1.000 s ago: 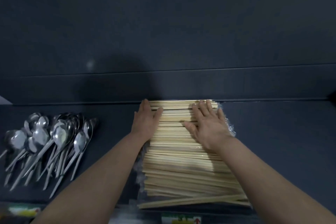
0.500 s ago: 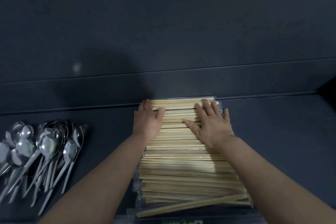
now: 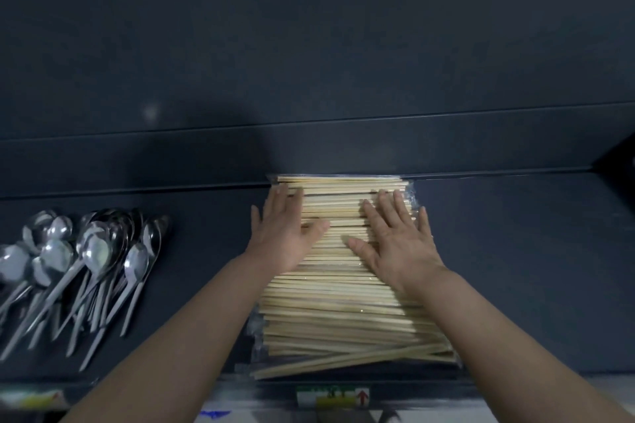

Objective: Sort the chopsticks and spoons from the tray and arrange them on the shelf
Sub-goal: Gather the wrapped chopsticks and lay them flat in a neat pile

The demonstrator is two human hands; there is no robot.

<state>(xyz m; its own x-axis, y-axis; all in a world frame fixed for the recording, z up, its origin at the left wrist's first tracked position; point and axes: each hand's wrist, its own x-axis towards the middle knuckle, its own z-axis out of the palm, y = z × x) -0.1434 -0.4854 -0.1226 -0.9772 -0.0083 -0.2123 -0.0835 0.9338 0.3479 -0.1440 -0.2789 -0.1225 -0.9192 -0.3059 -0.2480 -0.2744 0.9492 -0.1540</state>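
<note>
A wide pile of pale wooden chopsticks (image 3: 343,306) lies crosswise on the dark shelf (image 3: 515,251), on clear plastic wrap, its far end against the shelf's back wall. My left hand (image 3: 285,233) lies flat on the pile's left side with fingers straight and thumb spread. My right hand (image 3: 398,240) presses flat on the right side, fingers spread. One chopstick at the near end lies askew. A heap of metal spoons (image 3: 79,261) lies on the shelf at the left, bowls toward the back.
The dark back wall (image 3: 309,62) rises right behind the chopsticks. A bare stretch of shelf lies between spoons and chopsticks. The shelf's front edge carries a small label (image 3: 333,397) with a red arrow. A side wall closes the far right.
Both hands have stayed flat on the far part of the pile, with the fingers now spread a little wider. The view shifted slightly.
</note>
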